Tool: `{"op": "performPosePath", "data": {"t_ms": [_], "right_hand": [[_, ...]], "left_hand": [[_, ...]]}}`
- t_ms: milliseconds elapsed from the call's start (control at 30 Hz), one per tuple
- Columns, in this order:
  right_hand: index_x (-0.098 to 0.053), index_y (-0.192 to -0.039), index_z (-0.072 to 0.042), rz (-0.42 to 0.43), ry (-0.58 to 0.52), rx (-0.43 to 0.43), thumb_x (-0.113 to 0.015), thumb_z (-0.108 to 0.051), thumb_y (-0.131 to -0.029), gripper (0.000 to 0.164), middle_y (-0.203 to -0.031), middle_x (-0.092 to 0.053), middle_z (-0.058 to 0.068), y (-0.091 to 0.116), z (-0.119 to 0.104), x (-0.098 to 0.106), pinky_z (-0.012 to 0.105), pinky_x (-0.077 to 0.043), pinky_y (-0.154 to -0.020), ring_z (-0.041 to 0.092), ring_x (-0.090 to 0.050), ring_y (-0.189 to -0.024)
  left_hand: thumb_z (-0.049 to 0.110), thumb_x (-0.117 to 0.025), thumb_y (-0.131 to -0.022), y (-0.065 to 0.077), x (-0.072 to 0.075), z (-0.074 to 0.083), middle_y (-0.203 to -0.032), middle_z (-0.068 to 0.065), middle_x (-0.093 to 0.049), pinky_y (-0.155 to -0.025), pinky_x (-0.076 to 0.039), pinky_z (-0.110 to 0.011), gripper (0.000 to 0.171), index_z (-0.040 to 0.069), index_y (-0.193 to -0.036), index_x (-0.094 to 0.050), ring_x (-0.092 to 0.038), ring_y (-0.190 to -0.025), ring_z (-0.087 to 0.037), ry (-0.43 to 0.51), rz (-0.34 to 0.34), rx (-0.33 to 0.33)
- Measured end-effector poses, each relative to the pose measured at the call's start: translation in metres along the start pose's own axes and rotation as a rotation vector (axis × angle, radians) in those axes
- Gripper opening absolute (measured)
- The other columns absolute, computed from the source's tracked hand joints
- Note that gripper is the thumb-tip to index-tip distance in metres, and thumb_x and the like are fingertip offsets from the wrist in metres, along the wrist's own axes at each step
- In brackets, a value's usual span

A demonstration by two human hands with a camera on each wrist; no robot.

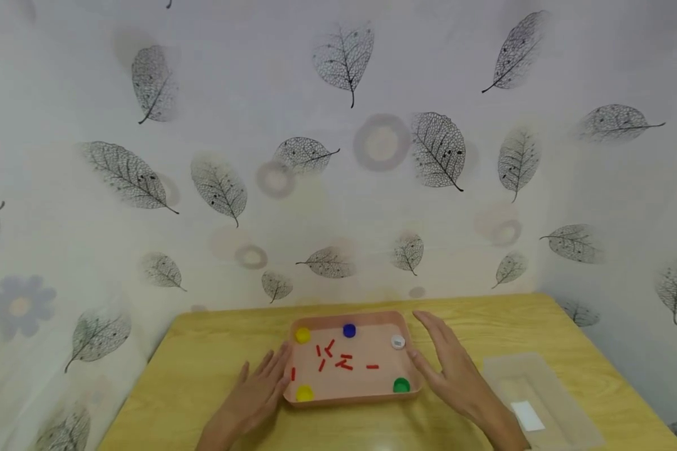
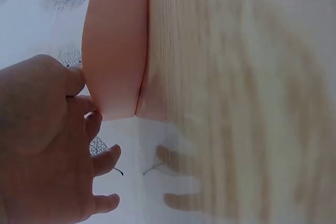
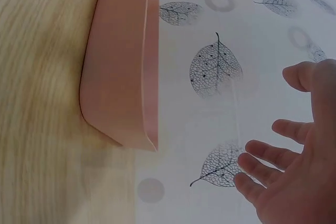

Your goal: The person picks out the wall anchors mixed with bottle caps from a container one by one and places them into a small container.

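Observation:
A pink rectangular tray (image 1: 352,399) lies on the table between the two hands. Inside it are several short red sticks (image 1: 372,367), a blue cap (image 1: 349,330), a white cap (image 1: 397,341), a green cap (image 1: 401,385) and two yellow caps (image 1: 303,336). My left hand (image 1: 251,398) is at the tray's left side, thumb and index finger right at the rim in the left wrist view, other fingers spread. Beyond the right side, my right hand (image 1: 457,373) holds nothing; its fingers are extended, and a gap separates it from the tray wall (image 3: 115,66) in the right wrist view.
A translucent lid-like sheet (image 1: 547,388) with a white label (image 1: 527,416) lies on the table at the right. Behind the wooden table (image 1: 203,351) rises a wall (image 1: 338,213) with printed leaves.

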State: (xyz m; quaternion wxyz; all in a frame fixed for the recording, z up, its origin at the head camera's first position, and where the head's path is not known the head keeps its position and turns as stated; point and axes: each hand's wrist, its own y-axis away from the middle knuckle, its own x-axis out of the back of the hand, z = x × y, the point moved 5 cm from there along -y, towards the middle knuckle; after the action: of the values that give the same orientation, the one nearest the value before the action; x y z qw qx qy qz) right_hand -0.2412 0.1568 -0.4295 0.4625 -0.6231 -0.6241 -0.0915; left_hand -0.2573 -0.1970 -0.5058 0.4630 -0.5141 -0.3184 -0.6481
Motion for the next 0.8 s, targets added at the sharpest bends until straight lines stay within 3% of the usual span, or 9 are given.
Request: {"op": "performPosePath", "data": {"t_ms": [200, 400, 633, 800], "right_hand": [[-0.031, -0.146, -0.033, -0.033, -0.034, -0.027, -0.052, -0.045, -0.095, 0.056, -0.146, -0.035, -0.006, 0.0, 0.001, -0.015, 0.057, -0.035, -0.1, 0.021, -0.033, -0.134], [-0.034, -0.145, -0.035, -0.045, -0.001, -0.008, -0.056, -0.049, -0.092, 0.059, -0.145, -0.036, -0.007, -0.001, 0.0, -0.026, 0.058, -0.039, -0.096, 0.022, -0.037, -0.131], [-0.045, -0.139, -0.027, -0.056, -0.012, 0.009, -0.063, -0.045, -0.089, 0.056, -0.141, -0.04, -0.006, 0.002, 0.0, -0.038, 0.049, -0.046, -0.093, 0.02, -0.041, -0.127], [-0.047, -0.133, -0.031, -0.086, -0.094, 0.053, -0.062, -0.044, -0.09, 0.047, -0.134, -0.046, -0.005, 0.004, -0.001, -0.047, 0.042, -0.049, -0.088, 0.011, -0.047, -0.118]], "left_hand": [[0.043, -0.027, -0.103, 0.013, 0.0, 0.016, -0.157, 0.004, -0.016, -0.106, -0.013, -0.067, 0.056, 0.018, -0.153, -0.018, -0.024, -0.14, -0.03, -0.024, -0.02, 0.002], [0.046, -0.024, -0.103, 0.02, -0.001, 0.028, -0.157, 0.003, -0.016, -0.106, -0.012, -0.067, 0.058, 0.017, -0.153, -0.019, -0.024, -0.14, -0.03, -0.057, -0.068, 0.003], [0.05, -0.02, -0.102, 0.026, -0.006, 0.035, -0.158, 0.004, -0.012, -0.106, -0.009, -0.067, 0.061, 0.018, -0.153, -0.015, -0.02, -0.141, -0.03, -0.059, -0.138, -0.003], [0.05, -0.021, -0.102, 0.033, -0.004, 0.042, -0.159, 0.003, -0.011, -0.106, -0.007, -0.066, 0.061, 0.018, -0.154, -0.013, -0.019, -0.142, -0.031, -0.066, -0.156, 0.002]]}}
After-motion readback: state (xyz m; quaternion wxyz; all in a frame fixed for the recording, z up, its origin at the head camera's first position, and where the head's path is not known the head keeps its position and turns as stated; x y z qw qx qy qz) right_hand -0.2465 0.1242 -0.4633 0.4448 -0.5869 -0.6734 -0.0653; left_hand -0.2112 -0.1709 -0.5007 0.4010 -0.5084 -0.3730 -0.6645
